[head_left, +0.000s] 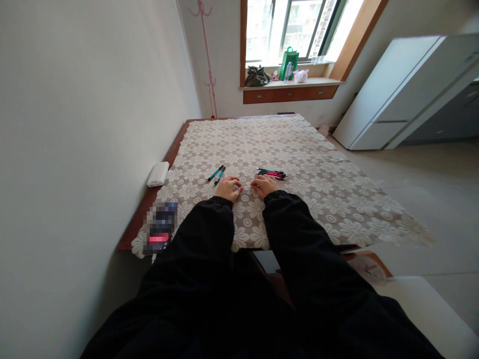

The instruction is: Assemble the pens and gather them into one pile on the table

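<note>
Above the flowered tablecloth (258, 139), my left hand (229, 189) and my right hand (265, 186) face each other with fingers pinched. A thin pale strand (247, 187) spans the small gap between their fingertips; its exact kind is too small to tell. Just beyond my left hand lie two teal and black pens, one farther left (215, 173) and the other (220, 176) close to my knuckles. A bundle of several pens (271, 173), black, teal and red, lies side by side right behind my right hand.
A phone (160, 227) with a blurred screen lies at the table's left edge, a cable at its lower end. Farther up that edge is a white box-shaped device (158, 174). A wall runs along the left; a white refrigerator (392, 94) stands beyond the table at right.
</note>
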`<state>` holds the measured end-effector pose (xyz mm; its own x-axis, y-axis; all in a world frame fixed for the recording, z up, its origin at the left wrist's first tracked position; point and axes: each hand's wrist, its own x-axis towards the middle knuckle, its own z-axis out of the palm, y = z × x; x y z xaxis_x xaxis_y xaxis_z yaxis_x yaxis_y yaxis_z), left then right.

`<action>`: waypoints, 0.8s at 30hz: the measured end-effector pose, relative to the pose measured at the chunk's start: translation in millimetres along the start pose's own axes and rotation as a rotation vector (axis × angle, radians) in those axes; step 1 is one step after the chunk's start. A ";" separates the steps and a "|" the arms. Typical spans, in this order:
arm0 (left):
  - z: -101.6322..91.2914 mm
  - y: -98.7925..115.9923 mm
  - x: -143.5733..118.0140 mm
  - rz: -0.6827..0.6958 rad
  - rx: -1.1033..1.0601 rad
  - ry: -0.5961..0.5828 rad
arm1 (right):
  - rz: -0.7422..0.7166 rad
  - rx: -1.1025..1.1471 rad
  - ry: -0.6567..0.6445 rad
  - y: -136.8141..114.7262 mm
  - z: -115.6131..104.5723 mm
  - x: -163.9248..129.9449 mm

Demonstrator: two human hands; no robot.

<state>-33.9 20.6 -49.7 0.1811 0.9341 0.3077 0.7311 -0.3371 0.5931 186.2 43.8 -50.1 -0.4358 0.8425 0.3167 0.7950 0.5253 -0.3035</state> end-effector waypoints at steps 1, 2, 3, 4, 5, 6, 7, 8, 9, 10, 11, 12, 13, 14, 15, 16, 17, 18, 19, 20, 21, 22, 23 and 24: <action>0.3 -0.5 0.1 -0.010 0.001 0.005 | 0.016 -0.001 0.010 0.5 -0.2 0.0; 0.6 -0.8 0.2 -0.018 0.001 0.011 | 0.036 -0.005 0.017 1.0 -0.4 0.1; 0.7 -0.9 0.4 -0.021 0.001 0.014 | 0.058 -0.009 0.020 1.2 -0.7 0.2; 0.8 -0.9 0.6 -0.023 0.001 0.017 | 0.079 -0.012 0.019 1.3 -0.9 0.1; 0.9 -0.9 0.8 -0.025 -0.001 0.021 | 0.095 -0.013 0.014 1.2 -1.1 0.1; 0.9 -1.0 1.1 -0.027 -0.006 0.029 | 0.104 -0.012 0.008 1.0 -1.1 -0.1; 0.9 -1.1 1.3 -0.031 -0.014 0.043 | 0.107 -0.009 0.006 0.6 -0.9 -0.3; 0.8 -1.3 1.6 -0.038 -0.022 0.061 | 0.107 -0.005 0.008 0.3 -0.5 -0.5; 0.7 -1.7 1.8 -0.044 -0.029 0.077 | 0.104 0.000 0.015 0.0 0.0 -0.6; 0.5 -2.0 1.9 -0.050 -0.033 0.089 | 0.102 0.007 0.026 -0.2 0.6 -0.6; 0.3 -2.4 2.1 -0.055 -0.033 0.095 | 0.099 0.014 0.043 -0.1 1.1 -0.4; 0.0 -2.7 2.1 -0.059 -0.030 0.094 | 0.098 0.025 0.061 0.4 1.4 -0.1; -0.4 -2.8 2.1 -0.061 -0.026 0.089 | 0.098 0.036 0.085 1.3 1.4 0.2; -0.8 -2.8 2.0 -0.063 -0.022 0.082 | 0.097 0.049 0.111 2.9 1.0 0.6; -1.1 -2.6 2.0 -0.068 -0.017 0.075 | 0.096 0.061 0.138 5.2 0.3 0.9; -1.5 -2.2 1.9 -0.073 -0.012 0.070 | 0.097 0.070 0.162 8.2 -0.6 1.0; -1.7 -1.7 1.8 -0.079 -0.008 0.066 | 0.101 0.075 0.182 12.0 -1.6 0.9; -1.8 -1.1 1.7 -0.086 -0.007 0.064 | 0.111 0.077 0.196 16.4 -2.6 0.5; -1.9 -0.4 1.7 -0.093 -0.008 0.061 | 0.130 0.073 0.198 21.2 -3.4 -0.2; -1.9 0.3 1.7 -0.100 -0.017 0.058 | 0.158 0.068 0.200 26.1 -3.9 -1.0; -2.0 1.0 1.8 -0.107 -0.034 0.059 | 0.186 0.061 0.193 30.8 -4.2 -2.0; -2.2 1.7 2.0 -0.116 -0.058 0.068 | 0.211 0.053 0.188 34.9 -4.3 -3.1; -2.6 2.5 2.1 -0.125 -0.083 0.085 | 0.229 0.045 0.173 38.1 -4.3 -4.2; -3.2 3.3 2.3 -0.136 -0.103 0.110 | 0.241 0.036 0.155 40.2 -4.3 -5.1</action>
<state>-33.1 21.3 -44.7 0.0078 0.9553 0.2955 0.6715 -0.2240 0.7064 222.2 60.1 -60.1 -0.1639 0.9169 0.3638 0.8511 0.3180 -0.4178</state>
